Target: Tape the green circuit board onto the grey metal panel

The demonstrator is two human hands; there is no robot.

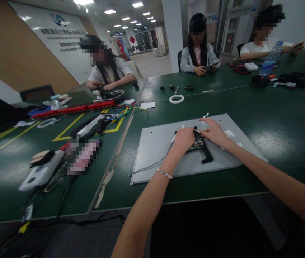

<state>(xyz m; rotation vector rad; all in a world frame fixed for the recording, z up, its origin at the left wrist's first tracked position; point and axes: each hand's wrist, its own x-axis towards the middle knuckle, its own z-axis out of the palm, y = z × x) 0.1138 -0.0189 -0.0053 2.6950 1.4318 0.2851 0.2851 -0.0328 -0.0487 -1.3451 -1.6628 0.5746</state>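
Note:
A black bracket-like frame with a circuit board (198, 142) in it lies on a pale grey panel (152, 152). My left hand (184, 139), with a beaded bracelet at its wrist, is closed over the left side of the frame. What its fingertips pinch is hidden. From the right, my right hand (215, 132) reaches to the frame's upper edge, index finger stretched out and apart from the thumb. The thumb is close to a small white strip between the hands. Grey wires (148, 167) run from under my left hand to the panel's left edge.
White tape scraps (229, 133) are on the panel near my right wrist. Beyond it lie a tape roll (176, 99) and a small wrench (177, 90). Left of the table seam are a white device (41, 171), a pink phone-like item (85, 157) and cables. Several people sit across the table.

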